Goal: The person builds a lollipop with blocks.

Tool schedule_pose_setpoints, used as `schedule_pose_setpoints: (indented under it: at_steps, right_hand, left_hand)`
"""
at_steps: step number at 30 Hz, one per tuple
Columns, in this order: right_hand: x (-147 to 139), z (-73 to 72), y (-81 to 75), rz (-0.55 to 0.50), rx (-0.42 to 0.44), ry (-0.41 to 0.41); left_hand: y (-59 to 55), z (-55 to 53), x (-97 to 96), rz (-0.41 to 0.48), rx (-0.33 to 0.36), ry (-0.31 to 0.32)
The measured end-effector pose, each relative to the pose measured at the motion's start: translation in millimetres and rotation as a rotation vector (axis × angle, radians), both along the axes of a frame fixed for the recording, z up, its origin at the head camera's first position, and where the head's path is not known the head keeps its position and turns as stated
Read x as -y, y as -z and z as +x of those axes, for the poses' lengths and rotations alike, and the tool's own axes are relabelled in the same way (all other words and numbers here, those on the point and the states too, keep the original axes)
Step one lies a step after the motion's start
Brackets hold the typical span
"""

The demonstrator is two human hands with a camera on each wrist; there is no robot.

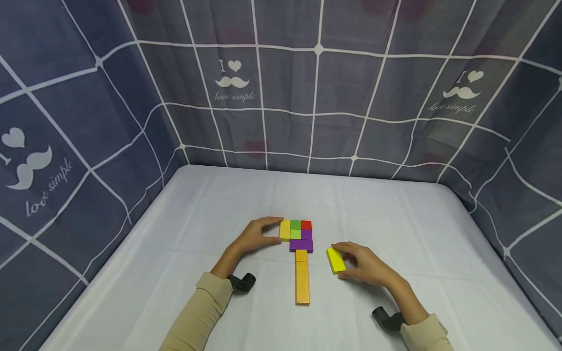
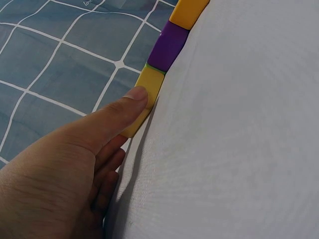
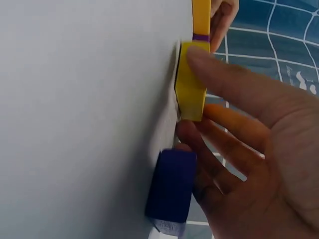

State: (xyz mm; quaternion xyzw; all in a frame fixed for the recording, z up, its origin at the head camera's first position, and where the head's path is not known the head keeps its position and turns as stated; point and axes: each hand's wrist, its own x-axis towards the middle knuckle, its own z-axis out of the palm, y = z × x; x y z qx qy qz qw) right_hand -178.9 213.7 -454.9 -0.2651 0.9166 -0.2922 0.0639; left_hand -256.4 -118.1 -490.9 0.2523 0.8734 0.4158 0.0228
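My left hand (image 1: 254,235) pinches a yellow block (image 1: 285,230) at its near and far ends, with the thumb on the near end in the left wrist view. That block lies against green, red and purple blocks; a long purple block (image 1: 301,245) and an orange strip (image 1: 302,282) run below them. To the right, apart from this arrangement, my right hand (image 1: 366,263) holds a bright yellow block (image 1: 336,260) between thumb and fingers. In the right wrist view a dark blue block (image 3: 172,185) is by the curled fingers; whether they touch it I cannot tell. It is hidden in the head view.
A white cloth (image 1: 210,195) covers the table. Grey-blue curtains (image 1: 285,87) with white lines stand behind it and at both sides. Black wrist devices (image 1: 243,282) are worn on both arms, below tan sleeves (image 1: 197,307).
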Motion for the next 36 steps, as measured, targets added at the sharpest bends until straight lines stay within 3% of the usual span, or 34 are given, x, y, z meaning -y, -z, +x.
schedule_pose_setpoints:
  at_steps: [4,14,20,25,36]
  right_hand:
    - [-2.3,-7.0,-1.8,0.002,-0.002,-0.007]
    - [23.6,-43.7,-8.8,-0.032,-0.102,0.108]
    - [37.2,-63.1,-1.8,-0.041,-0.051,0.086]
    - [38.4,-66.2,5.8,-0.029,-0.006,0.103]
    - [33.9,-66.1,6.9,-0.058,-0.027,0.086]
  left_hand:
    - [-0.6,0.0,-0.2,0.002,-0.001,0.002]
    - [0.5,-1.4,1.2,0.006,-0.006,-0.006]
    - [1.0,-1.6,0.2,-0.009,-0.015,-0.008]
    - [2.4,-0.6,-0.9,-0.022,-0.010,-0.010]
    - [3.0,-1.7,1.7,-0.005,-0.027,0.008]
